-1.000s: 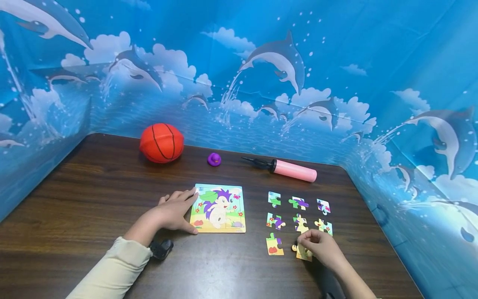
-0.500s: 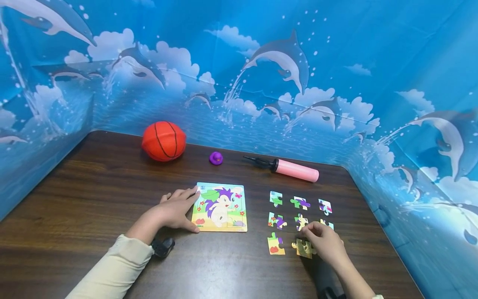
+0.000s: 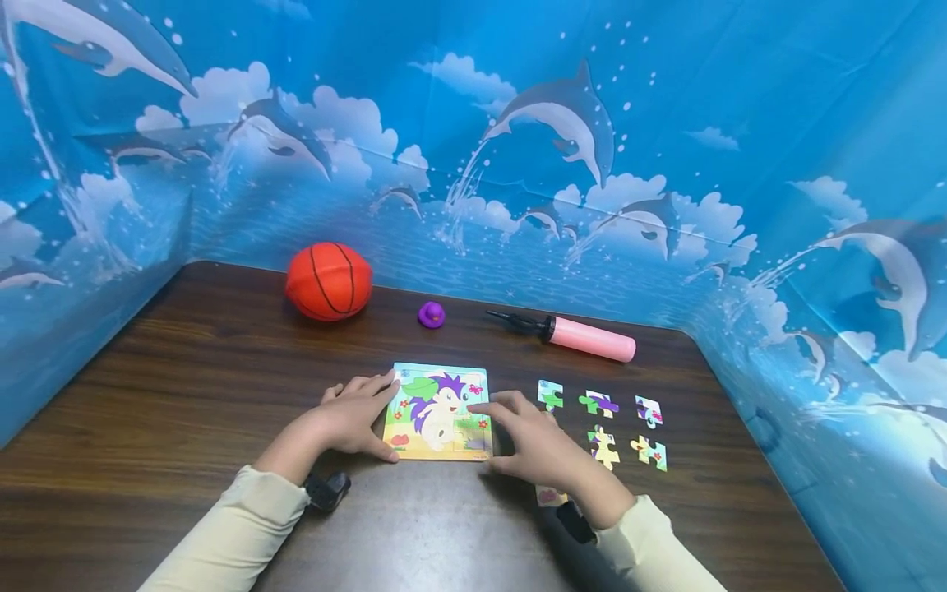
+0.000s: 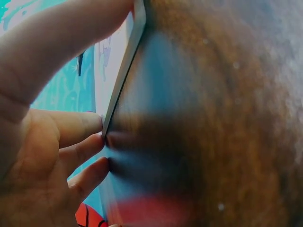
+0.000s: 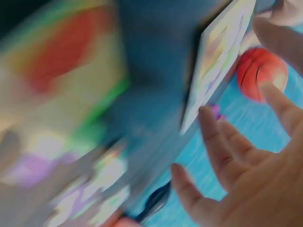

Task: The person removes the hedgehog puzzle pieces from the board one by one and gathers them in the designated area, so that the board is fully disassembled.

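A puzzle board [image 3: 436, 411] with a purple-haired hedgehog picture lies flat on the table. My left hand [image 3: 348, 421] rests at its left side, thumb at the near corner and fingertips along the edge; the left wrist view shows the thumb on the board's rim [image 4: 124, 71]. On the other side, my right hand [image 3: 533, 440] spreads over the board's right edge, the index finger reaching above the picture. No piece shows between its fingers in the right wrist view. Loose puzzle pieces lie to the right, such as a butterfly piece [image 3: 649, 411]; hand and forearm cover some.
Along the back of the table stand a red ball [image 3: 329, 281] with black lines, a purple rubber duck [image 3: 431, 314] and a pink hand pump [image 3: 592, 339] with a black nozzle. A blue dolphin-print cloth [image 3: 459, 164] hangs around the table [image 3: 222, 378].
My right hand has moved left, from the lower middle loose piece to the board's right edge. Its forearm now covers that piece's former spot. The left hand keeps its place on the board.
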Action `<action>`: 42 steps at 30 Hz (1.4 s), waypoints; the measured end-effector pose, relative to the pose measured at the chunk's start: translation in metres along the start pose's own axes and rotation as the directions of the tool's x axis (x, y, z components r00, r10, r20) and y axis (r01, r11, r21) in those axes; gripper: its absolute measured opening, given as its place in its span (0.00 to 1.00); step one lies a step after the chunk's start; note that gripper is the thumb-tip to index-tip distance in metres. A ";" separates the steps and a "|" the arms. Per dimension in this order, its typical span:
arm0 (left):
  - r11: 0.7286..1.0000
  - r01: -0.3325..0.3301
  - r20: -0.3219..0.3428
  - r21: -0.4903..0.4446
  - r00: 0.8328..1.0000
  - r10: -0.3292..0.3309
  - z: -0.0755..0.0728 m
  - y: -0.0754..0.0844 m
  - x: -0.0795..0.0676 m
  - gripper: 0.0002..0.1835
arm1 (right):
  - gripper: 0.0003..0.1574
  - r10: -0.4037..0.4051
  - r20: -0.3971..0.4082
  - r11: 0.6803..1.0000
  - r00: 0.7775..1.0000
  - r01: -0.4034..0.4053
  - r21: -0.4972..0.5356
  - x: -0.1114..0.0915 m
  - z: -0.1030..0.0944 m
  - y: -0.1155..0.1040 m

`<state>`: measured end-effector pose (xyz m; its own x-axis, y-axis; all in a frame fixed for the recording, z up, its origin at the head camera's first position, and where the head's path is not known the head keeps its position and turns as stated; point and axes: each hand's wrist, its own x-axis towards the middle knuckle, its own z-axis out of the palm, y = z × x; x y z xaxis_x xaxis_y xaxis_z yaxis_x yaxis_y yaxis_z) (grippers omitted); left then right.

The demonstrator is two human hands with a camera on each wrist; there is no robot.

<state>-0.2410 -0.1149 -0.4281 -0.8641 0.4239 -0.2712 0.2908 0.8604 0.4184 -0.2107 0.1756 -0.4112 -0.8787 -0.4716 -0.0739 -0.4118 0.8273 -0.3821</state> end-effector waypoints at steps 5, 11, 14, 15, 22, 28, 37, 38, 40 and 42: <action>1.000 0.003 0.007 -0.004 1.000 -0.003 0.003 0.004 0.003 0.59 | 0.43 0.033 0.069 0.983 0.997 -0.020 -0.184 0.021 0.003 -0.018; 1.000 0.010 0.006 0.010 1.000 -0.010 0.005 0.008 0.004 0.59 | 0.31 0.136 0.050 0.976 0.989 -0.125 -0.180 0.026 0.004 -0.017; 1.000 0.013 0.003 0.012 1.000 -0.013 0.005 0.009 0.003 0.59 | 0.30 0.146 0.042 0.980 0.988 -0.139 -0.141 0.027 0.004 -0.013; 1.000 0.013 0.002 0.013 1.000 -0.013 0.004 0.009 0.003 0.59 | 0.30 0.146 0.036 0.981 0.989 -0.140 -0.135 0.027 0.005 -0.012; 1.000 0.012 0.008 0.019 1.000 -0.012 0.002 0.011 0.002 0.59 | 0.30 0.135 -0.028 0.989 0.990 -0.136 -0.051 0.027 0.008 -0.008; 1.000 0.013 0.009 0.004 1.000 -0.013 -0.001 0.010 0.001 0.59 | 0.11 0.151 -0.103 0.950 0.983 -0.115 0.291 0.023 0.009 -0.007; 0.999 0.030 0.010 -0.014 1.000 -0.030 -0.001 0.009 0.000 0.59 | 0.09 0.235 -0.023 0.652 0.972 -0.140 0.746 0.025 0.015 0.001; 0.999 0.030 0.008 -0.014 1.000 -0.030 -0.001 0.008 0.000 0.59 | 0.10 0.260 0.015 0.565 0.965 -0.165 0.809 0.024 0.014 0.003; 0.999 0.031 0.003 -0.014 1.000 -0.031 -0.001 0.006 0.000 0.59 | 0.10 0.303 0.090 0.393 0.949 -0.211 0.895 0.020 0.011 0.008; 0.999 0.035 0.000 -0.012 0.999 -0.035 0.000 0.004 0.000 0.59 | 0.09 0.332 0.144 0.279 0.932 -0.243 0.929 0.013 0.008 0.014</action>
<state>-0.2395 -0.1114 -0.4260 -0.8737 0.3937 -0.2856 0.2554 0.8711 0.4195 -0.2260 0.1786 -0.4251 -0.9210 -0.2094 -0.3284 0.3227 0.0617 -0.9445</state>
